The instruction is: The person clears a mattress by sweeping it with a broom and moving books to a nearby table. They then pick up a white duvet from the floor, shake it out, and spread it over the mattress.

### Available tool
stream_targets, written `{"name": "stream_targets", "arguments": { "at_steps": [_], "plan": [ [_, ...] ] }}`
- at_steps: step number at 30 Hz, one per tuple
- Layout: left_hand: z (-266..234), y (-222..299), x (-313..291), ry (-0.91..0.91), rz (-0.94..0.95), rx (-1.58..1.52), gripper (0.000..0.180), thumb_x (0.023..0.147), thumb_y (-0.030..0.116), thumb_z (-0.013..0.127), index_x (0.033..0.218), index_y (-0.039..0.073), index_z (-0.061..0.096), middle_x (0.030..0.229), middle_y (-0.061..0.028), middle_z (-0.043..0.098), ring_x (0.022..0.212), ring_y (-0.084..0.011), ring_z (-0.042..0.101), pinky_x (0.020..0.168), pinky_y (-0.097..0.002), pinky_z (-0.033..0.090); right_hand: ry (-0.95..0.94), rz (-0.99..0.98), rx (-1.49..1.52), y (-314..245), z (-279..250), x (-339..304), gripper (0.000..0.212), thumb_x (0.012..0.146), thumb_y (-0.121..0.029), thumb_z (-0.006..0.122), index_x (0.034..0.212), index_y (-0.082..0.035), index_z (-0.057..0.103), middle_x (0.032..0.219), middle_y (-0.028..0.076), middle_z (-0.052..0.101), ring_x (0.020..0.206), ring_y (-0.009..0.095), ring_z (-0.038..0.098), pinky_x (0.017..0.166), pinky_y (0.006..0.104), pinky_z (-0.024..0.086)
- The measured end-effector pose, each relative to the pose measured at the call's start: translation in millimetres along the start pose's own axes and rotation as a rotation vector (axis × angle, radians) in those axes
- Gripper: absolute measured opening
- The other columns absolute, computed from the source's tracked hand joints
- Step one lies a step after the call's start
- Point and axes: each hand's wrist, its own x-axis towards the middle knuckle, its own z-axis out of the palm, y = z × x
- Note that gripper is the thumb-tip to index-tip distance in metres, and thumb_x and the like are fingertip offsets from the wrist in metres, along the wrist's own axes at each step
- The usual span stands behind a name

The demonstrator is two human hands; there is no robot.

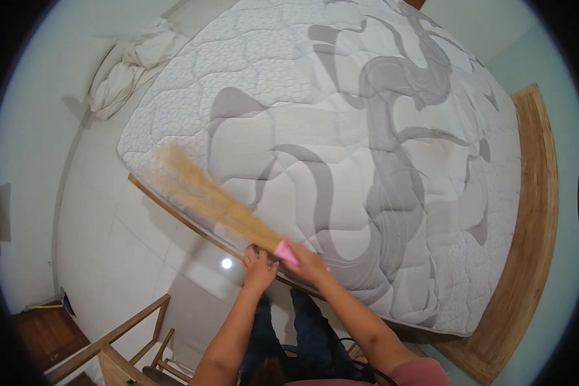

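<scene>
My right hand (307,264) is closed round the pink grip end of a broom (222,206) with tan straw bristles. The bristles point to the far left and lie over the near left edge of a mattress (347,122); their tips are smeared by motion. My left hand (260,273) rests at the near edge of the mattress, just left of the broom's pink part. Its fingers are apart, touch the edge and hold nothing. The mattress is white and quilted, with swirling grey shapes, and has no sheet on it.
A wooden headboard (533,212) stands along the right side. Crumpled white cloth (135,64) lies at the far left. At the lower left is a wooden chair-like frame (103,347) beside a brown wooden piece (50,331). Pale tiles (128,238) cover the floor.
</scene>
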Motion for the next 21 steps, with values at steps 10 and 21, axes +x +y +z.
{"name": "stream_targets", "arguments": {
  "at_steps": [10, 21],
  "plan": [
    [-73.7, -69.9, 26.0, 0.002, 0.005, 0.021, 0.069, 0.076, 0.025, 0.062, 0.137, 0.02, 0.03, 0.145, -0.0149, 0.012, 0.133, -0.0361, 0.011, 0.1, -0.0594, 0.019, 0.93, 0.645, 0.062, 39.5, -66.2, 35.2, 0.057, 0.083, -0.02, 0.05, 0.135, -0.006, 0.03, 0.124, 0.02, 0.047, 0.113, 0.034, 0.047, 0.093, 0.0363, 0.037],
    [-140.3, -158.5, 43.6, -0.192, 0.027, 0.082, 0.068, 0.077, 0.03, 0.06, 0.135, 0.013, 0.032, 0.147, -0.0148, 0.005, 0.135, -0.0322, 0.007, 0.101, -0.0585, 0.018, 0.038, 0.179, -0.103, -121.4, 148.8, 105.1, 0.065, 0.078, -0.019, 0.06, 0.135, -0.005, 0.031, 0.11, 0.022, 0.053, 0.096, 0.039, 0.052, 0.083, 0.0419, 0.042]
  ]
}}
